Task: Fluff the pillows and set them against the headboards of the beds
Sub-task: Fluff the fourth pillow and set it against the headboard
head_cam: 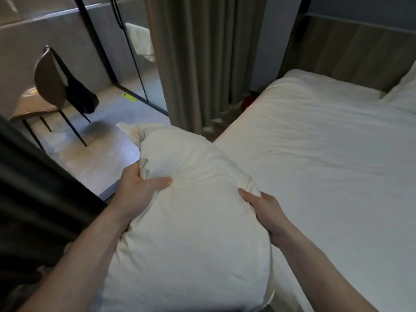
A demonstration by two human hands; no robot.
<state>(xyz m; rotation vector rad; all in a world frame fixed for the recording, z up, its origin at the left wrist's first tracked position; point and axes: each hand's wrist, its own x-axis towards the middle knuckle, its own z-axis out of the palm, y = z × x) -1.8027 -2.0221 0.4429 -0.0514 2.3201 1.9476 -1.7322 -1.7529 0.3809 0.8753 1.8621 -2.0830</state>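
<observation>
A plump white pillow [191,212] is held up in front of me, over the near left edge of the bed [326,165]. My left hand [137,188] pinches its left side, thumb pressed into the fabric. On the opposite side, my right hand [263,210] grips the pillow's right edge. The bed has a white sheet and runs to a wooden headboard [351,50] at the upper right. A second white pillow [403,91] leans against that headboard at the far right edge.
A brown chair [47,86] with dark clothing draped on it stands at the left on the grey floor. Beige curtains [202,59] hang at the bed's far corner. A dark curtain [33,188] fills the near left. A black-framed glass partition [126,52] stands behind.
</observation>
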